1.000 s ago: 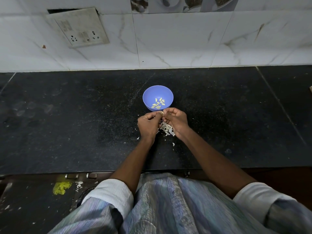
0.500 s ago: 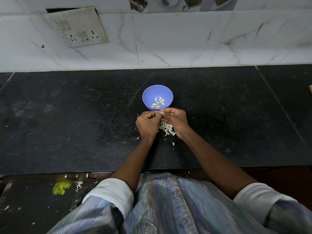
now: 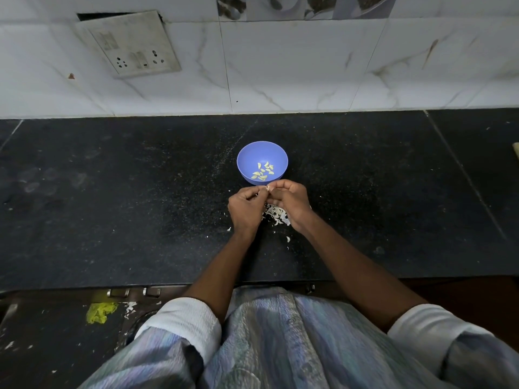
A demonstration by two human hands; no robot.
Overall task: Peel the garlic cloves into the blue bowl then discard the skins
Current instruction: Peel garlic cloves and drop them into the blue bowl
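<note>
The blue bowl (image 3: 247, 161) stands in the middle of the black counter, with several peeled garlic cloves (image 3: 263, 171) lying in it. Just in front of its near rim, my left hand (image 3: 244, 206) and my right hand (image 3: 289, 198) meet with curled fingers. Their fingertips pinch one small garlic clove (image 3: 267, 188) between them; most of it is hidden. A heap of white garlic skins (image 3: 276, 214) lies on the counter under and between the hands.
The black stone counter (image 3: 112, 197) runs left and right, backed by a white tiled wall with a socket plate (image 3: 132, 46). Stray skin flakes (image 3: 288, 239) dot the counter near my right wrist. Below the front edge, a yellow scrap (image 3: 99, 313) lies on a dark surface.
Both hands stay pinched together in front of the bowl; the fingers have shifted slightly around the clove. Bowl and skins have not moved.
</note>
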